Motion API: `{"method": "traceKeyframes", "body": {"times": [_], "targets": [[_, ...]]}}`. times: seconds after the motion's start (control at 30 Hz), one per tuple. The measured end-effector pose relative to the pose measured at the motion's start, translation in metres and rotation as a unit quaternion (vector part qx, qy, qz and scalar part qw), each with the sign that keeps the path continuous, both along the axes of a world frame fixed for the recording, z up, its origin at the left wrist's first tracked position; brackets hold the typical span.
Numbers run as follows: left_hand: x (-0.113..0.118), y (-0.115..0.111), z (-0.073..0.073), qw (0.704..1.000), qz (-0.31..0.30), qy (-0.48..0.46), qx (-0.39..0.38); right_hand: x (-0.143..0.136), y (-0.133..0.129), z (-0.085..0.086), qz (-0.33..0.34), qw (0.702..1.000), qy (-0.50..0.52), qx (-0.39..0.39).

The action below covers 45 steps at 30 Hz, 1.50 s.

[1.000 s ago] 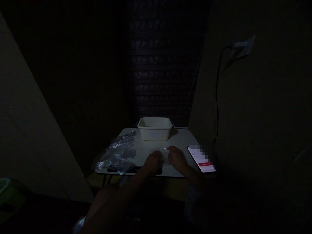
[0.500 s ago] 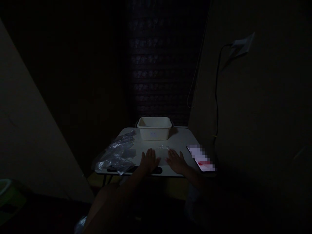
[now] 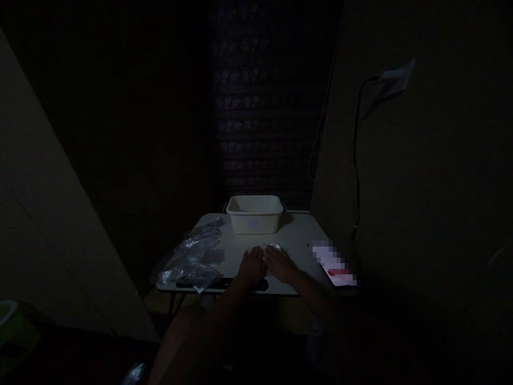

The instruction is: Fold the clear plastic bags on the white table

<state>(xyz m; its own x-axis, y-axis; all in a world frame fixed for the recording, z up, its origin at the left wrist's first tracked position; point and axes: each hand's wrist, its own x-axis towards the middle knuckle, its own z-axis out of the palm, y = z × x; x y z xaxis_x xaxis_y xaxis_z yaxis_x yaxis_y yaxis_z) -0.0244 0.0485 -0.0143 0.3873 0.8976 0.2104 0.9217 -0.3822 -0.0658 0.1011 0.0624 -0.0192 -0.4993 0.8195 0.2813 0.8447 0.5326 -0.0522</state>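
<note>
On the front part of a small white table (image 3: 240, 245), my left hand (image 3: 253, 264) lies palm down with its fingers stretched forward. Close beside it, my right hand (image 3: 278, 263) lies flat as well, its fingers angled to the left. Under and just beyond the right fingers shows a piece of clear plastic film (image 3: 273, 245), mostly covered by that hand. To the left, a loose heap of clear plastic bags (image 3: 192, 248) spreads over the table's side. A white plastic basin (image 3: 255, 222) stands behind both hands.
A lit phone (image 3: 333, 264) lies on the table's right edge. A dark slot (image 3: 224, 283) runs along the front edge. A black cable (image 3: 356, 160) hangs from a wall socket (image 3: 395, 79) at right. A green bin (image 3: 16, 331) stands low on the left. The room is dim.
Both hands have moved together, the right one going left over the clear plastic film. Before, they lay apart with the film between them. Basin, phone and bag heap keep their places.
</note>
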Motion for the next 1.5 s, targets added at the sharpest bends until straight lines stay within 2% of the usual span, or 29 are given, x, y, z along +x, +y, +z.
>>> {"method": "traceKeyframes", "body": {"times": [0.13,0.3,0.47,0.57,0.67,0.8,0.87,0.97,1.07,1.13,1.17,1.2,1.27,1.33,1.4,1.5], "targets": [[-0.003,0.001,-0.003,0.999,0.033,-0.003,-0.018,0.002,-0.003,-0.006,-0.052,0.998,-0.017,-0.033],[-0.012,0.004,-0.003,0.997,0.073,-0.022,-0.016,0.015,-0.005,0.001,-0.108,0.991,-0.025,-0.073],[-0.015,0.007,0.004,0.992,0.124,-0.023,-0.008,0.018,-0.001,0.011,-0.145,0.988,-0.013,-0.043],[-0.011,0.007,0.006,0.996,0.085,-0.022,0.013,0.013,0.002,0.014,-0.134,0.991,0.003,-0.021],[-0.006,0.006,0.003,1.000,0.022,-0.015,0.012,0.006,0.001,0.010,-0.084,0.996,-0.002,-0.026],[-0.005,0.005,-0.004,1.000,0.019,-0.008,-0.002,0.002,-0.004,0.002,-0.052,0.998,-0.014,-0.038],[-0.008,0.005,-0.006,0.999,0.039,-0.009,-0.005,0.005,-0.005,0.001,-0.066,0.996,-0.019,-0.049],[-0.016,0.005,-0.002,0.994,0.109,-0.014,-0.019,0.014,-0.006,0.002,-0.108,0.992,-0.026,-0.066],[-0.023,0.003,0.009,0.983,0.183,-0.010,-0.015,0.026,-0.004,0.005,-0.144,0.986,-0.027,-0.080],[-0.023,-0.001,0.020,0.982,0.191,-0.009,0.003,0.032,-0.003,0.009,-0.166,0.983,-0.018,-0.079],[-0.021,-0.005,0.026,0.985,0.169,-0.010,0.013,0.034,-0.002,0.013,-0.177,0.981,-0.010,-0.075],[-0.018,-0.008,0.031,0.992,0.122,-0.012,0.022,0.035,-0.001,0.017,-0.186,0.980,0.001,-0.071],[-0.008,-0.016,0.037,1.000,-0.025,-0.006,0.011,0.035,0.000,0.027,-0.191,0.979,0.023,-0.061],[0.003,-0.024,0.038,0.993,-0.114,0.025,-0.015,0.033,0.001,0.037,-0.186,0.980,0.046,-0.052],[0.012,-0.029,0.034,0.987,-0.149,0.055,-0.022,0.030,0.000,0.045,-0.179,0.981,0.064,-0.048],[0.020,-0.030,0.026,0.984,-0.161,0.074,-0.021,0.028,-0.001,0.048,-0.170,0.981,0.071,-0.052]]}}
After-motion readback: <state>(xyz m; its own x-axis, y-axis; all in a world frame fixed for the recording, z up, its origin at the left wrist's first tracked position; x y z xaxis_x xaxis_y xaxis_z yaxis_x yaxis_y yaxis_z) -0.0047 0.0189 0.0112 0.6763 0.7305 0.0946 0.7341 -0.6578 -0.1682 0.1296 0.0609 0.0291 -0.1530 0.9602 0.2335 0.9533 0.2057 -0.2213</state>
